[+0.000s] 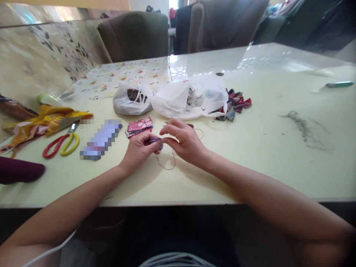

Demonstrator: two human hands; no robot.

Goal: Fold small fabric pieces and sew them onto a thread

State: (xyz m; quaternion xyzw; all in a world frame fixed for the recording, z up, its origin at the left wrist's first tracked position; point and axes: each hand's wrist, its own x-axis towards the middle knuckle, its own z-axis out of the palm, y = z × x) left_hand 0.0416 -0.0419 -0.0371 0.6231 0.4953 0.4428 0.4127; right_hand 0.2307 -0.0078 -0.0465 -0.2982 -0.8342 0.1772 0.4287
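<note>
My left hand [140, 148] is closed, pinching a small folded piece of purple patterned fabric [160, 147] between thumb and fingers. My right hand [185, 141] meets the fabric's right edge, thumb and fingers bent in a pinch; whatever they grip is too small to make out. A thin dark thread [167, 169] loops onto the table below the hands. Just behind the left hand lies a stack of cut fabric pieces [139, 126], a pink floral one on top. A dark reddish object [190, 126] is partly hidden behind the right hand.
Scissors [69, 142] with red and yellow handles lie left, near yellow cloth [58, 116] and a blurred-out rectangular item [102, 139]. White plastic bags [178, 100] stand behind, beside folded fabric scraps [237, 104]. Loose thread [299, 124] and a green pen-like tool [339, 84] lie right.
</note>
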